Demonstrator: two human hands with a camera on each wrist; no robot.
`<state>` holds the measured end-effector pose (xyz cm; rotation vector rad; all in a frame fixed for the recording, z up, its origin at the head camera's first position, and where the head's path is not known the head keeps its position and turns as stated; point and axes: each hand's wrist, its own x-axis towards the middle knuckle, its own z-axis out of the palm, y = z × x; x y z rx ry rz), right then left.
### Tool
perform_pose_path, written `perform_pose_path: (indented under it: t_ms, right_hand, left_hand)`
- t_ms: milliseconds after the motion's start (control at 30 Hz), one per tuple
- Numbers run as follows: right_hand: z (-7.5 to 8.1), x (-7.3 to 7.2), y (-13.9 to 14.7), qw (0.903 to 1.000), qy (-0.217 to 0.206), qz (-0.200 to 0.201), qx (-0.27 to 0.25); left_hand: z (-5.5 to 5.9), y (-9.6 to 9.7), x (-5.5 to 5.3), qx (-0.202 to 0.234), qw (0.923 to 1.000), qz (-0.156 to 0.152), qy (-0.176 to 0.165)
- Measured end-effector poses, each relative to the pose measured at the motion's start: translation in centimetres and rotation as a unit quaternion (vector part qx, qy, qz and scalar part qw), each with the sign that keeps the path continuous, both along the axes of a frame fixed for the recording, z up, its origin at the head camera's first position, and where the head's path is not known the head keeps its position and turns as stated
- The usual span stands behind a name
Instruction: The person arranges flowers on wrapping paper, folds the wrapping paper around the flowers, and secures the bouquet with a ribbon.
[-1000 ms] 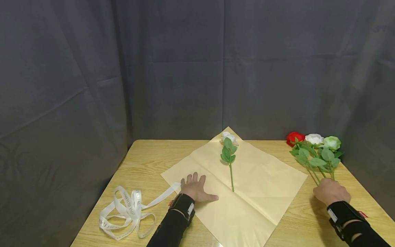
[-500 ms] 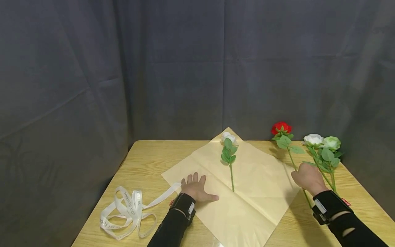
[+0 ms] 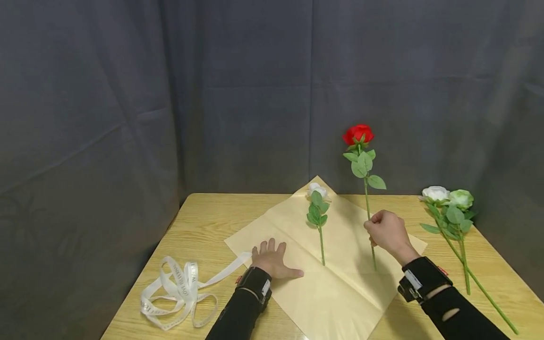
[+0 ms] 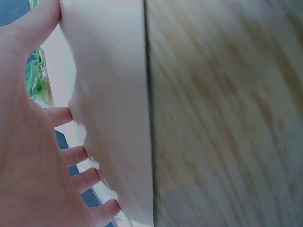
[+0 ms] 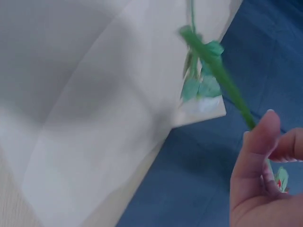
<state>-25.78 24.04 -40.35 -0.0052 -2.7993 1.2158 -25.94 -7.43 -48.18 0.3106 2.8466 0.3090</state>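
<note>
The red rose (image 3: 362, 165) has left its place at the right: a second ago it lay beside the other roses, and now it stands nearly upright in the air over the right part of the paper (image 3: 340, 255). The right hand (image 3: 388, 231) pinches its stem between thumb and fingers (the right wrist view shows the lower end poking free of the grip). That end seems to hang above the paper rather than rest on it.

The left hand (image 3: 272, 262) has not shifted; it lies with fingers spread wide on the paper's left part, grasping nothing, which I judge steadies it. The white rose (image 3: 315, 208) stays on the far half of the paper, its stem pointing near. At the right, the second white rose (image 3: 435, 193) and the green rose (image 3: 461, 199) remain on the tabletop (image 3: 221, 212), their stems crossing. The ribbon (image 3: 182, 288) lies in loose loops at the left, one end reaching the left hand; whether it touches the fingers I cannot tell.

As I read it, the red rose is now separated from its neighbours and the step in hand is carrying it, with two roses left at the right.
</note>
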Motion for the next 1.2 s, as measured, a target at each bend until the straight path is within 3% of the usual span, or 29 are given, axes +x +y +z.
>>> perform_pose_path:
  t_ms: [233,633,1000,1200]
  right_hand:
    - [-2.2,-1.7,-3.8,0.997,-0.002,0.016,-0.076]
    - [-6.2,-3.2,-7.3,0.9948,-0.026,0.029,-0.094]
    - [-7.2,-3.6,-7.9,0.9946,-0.058,0.01,-0.086]
    - [-7.2,-3.6,-7.9,0.9931,-0.06,0.024,-0.098]
  left_hand:
    - [0.5,0.0,0.5,-0.001,1.0,0.003,0.003]
    - [0.2,0.0,0.4,-0.005,0.9999,0.008,0.006]
    - [0.8,0.0,0.8,0.003,0.9999,0.008,0.01]
    - [0.7,-0.2,0.7,0.001,0.9999,0.009,0.006]
